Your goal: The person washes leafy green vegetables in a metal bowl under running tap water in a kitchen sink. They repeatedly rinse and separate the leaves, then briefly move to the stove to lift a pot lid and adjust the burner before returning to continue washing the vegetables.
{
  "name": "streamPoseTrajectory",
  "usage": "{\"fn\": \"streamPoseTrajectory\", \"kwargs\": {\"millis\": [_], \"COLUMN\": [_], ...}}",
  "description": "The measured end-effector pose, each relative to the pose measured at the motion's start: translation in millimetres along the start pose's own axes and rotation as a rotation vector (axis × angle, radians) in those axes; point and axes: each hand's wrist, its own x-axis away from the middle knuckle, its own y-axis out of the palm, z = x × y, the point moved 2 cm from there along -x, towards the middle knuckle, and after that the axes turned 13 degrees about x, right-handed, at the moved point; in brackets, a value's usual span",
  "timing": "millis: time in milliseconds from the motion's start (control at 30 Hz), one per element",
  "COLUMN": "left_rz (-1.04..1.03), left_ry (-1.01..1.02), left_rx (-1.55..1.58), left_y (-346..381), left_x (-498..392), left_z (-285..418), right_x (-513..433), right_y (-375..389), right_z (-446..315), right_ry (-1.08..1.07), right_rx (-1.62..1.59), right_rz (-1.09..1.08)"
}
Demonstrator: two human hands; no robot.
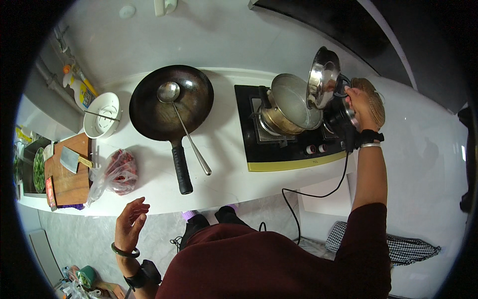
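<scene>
My right hand [357, 98] grips the grey handle of a shiny steel vessel [322, 80], either a pan or a deep lid. It is tipped on its side above the right rim of a steel pot [293, 106]. Pale, cloudy liquid seems to fill the pot, which sits on the left burner of a black gas hob [257, 157]. Below my right hand is a black object [336, 116], partly hidden. At the counter's front edge, my left hand [130, 220] is empty with its fingers apart. Nearest to it lies a clear plastic bag of red meat [121, 172].
A wok [149, 108] with a steel ladle [192, 144] lies mid-counter. Leftward are a white basket [89, 125], a cutting board [63, 192] and a cleaver [70, 159]. Behind my right wrist is a brown woven item [373, 101]. A black cord [317, 196] hangs across the counter front.
</scene>
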Motion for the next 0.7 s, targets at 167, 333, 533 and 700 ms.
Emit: {"fn": "streamPoseTrajectory", "kwargs": {"millis": [167,333,533,700], "left_rz": [-0.035,-0.068,-0.100,-0.084], "left_ry": [0.025,0.016,0.034,0.027], "left_rx": [0.004,0.020,0.022,0.020], "left_y": [-3.6,-10.1,-22.2,-42.6], "left_x": [-2.1,-5.4,-7.2,-0.2], "left_z": [1.4,1.4,3.0,-4.9], "right_x": [33.7,77.1,138.8,181.7], "right_y": [6.4,49.0,106.0,154.7], "right_z": [39.8,62.6,1.2,-100.3], "right_ry": [0.119,0.308,0.274,0.154], "right_rx": [-0.521,-1.112,-1.314,-1.169], "right_rz": [0.009,-0.205,-0.522,-0.794]}}
